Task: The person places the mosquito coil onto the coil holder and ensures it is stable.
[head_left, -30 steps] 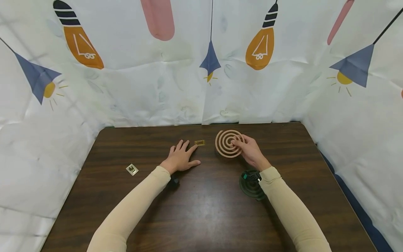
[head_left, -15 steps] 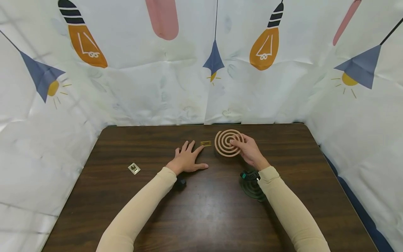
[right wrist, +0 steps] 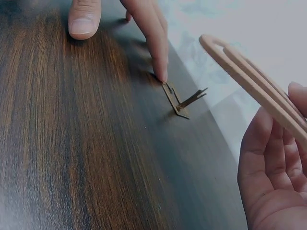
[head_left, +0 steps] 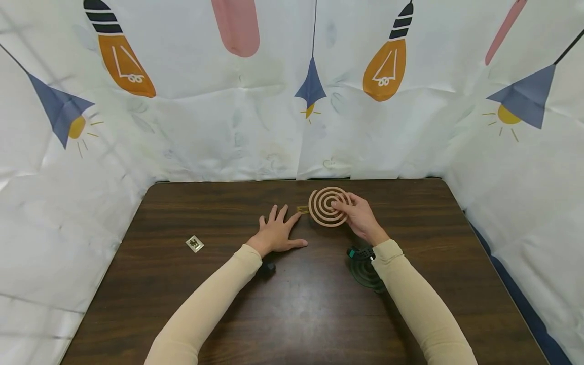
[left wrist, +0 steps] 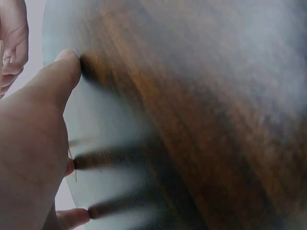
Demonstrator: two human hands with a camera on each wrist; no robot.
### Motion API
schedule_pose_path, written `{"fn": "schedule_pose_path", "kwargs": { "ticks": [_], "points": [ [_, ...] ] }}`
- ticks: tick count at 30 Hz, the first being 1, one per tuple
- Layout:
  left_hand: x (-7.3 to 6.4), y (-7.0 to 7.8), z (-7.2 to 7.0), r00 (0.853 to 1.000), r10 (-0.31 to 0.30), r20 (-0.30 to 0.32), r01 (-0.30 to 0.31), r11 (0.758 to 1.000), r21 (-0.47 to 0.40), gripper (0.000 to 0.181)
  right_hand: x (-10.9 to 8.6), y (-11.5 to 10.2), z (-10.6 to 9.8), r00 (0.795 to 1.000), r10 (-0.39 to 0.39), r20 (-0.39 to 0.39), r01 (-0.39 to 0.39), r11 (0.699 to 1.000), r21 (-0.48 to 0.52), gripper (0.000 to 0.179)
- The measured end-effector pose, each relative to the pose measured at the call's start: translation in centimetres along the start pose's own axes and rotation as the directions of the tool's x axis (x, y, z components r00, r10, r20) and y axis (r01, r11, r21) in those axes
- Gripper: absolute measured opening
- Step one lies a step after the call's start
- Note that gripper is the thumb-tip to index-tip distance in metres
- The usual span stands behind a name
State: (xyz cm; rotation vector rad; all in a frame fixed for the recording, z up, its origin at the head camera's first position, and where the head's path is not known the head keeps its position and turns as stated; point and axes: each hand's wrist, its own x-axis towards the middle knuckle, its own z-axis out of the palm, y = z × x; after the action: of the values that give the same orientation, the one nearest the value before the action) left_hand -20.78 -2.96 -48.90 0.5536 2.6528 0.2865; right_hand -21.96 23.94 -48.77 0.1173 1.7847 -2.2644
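My right hand (head_left: pixel 365 219) pinches a tan mosquito coil (head_left: pixel 322 208) by its right side, thumb near the centre of the spiral. The coil is held tilted above the table, as the right wrist view shows. Just left of it lies a small brass coil stand (head_left: pixel 301 209), partly covered by the coil in the head view; its forked prong (right wrist: pixel 194 98) sticks up. My left hand (head_left: pixel 277 236) is spread on the table, with the index fingertip (right wrist: pixel 163 76) touching one end of the stand. In the left wrist view the left thumb (left wrist: pixel 67 72) rests on the tabletop.
A dark green coil (head_left: pixel 366 275) lies under my right wrist, partly hidden. Another small metal stand (head_left: pixel 194 244) lies at the left of the brown table (head_left: pixel 292 314). A printed white cloth (head_left: pixel 191 137) hangs around the table's back and sides.
My left hand has moved right, bringing the brass stand along under its index fingertip toward the coil. The right hand and coil have shifted slightly left, now overlapping the stand in the head view.
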Motion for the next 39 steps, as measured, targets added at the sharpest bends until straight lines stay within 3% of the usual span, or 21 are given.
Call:
{"fn": "schedule_pose_path", "kwargs": {
  "ticks": [15,28,39],
  "points": [
    [0.3,-0.3,0.9,1.000,-0.009,-0.014,0.010,0.999,0.039,0.094,0.7,0.5,0.4,1.000,0.016,-0.014,-0.017,0.999,-0.052,0.044],
    [0.2,-0.9,1.7,1.000,0.016,-0.025,-0.016,1.000,-0.001,0.094,1.4,1.0,0.8,0.999,0.032,-0.040,-0.034,0.997,-0.066,0.042],
    [-0.2,-0.7,1.4,1.000,0.011,-0.024,-0.012,1.000,-0.013,0.092,2.0,1.2,1.5,0.999,0.030,-0.045,-0.034,0.996,-0.085,0.033]
  ]
}}
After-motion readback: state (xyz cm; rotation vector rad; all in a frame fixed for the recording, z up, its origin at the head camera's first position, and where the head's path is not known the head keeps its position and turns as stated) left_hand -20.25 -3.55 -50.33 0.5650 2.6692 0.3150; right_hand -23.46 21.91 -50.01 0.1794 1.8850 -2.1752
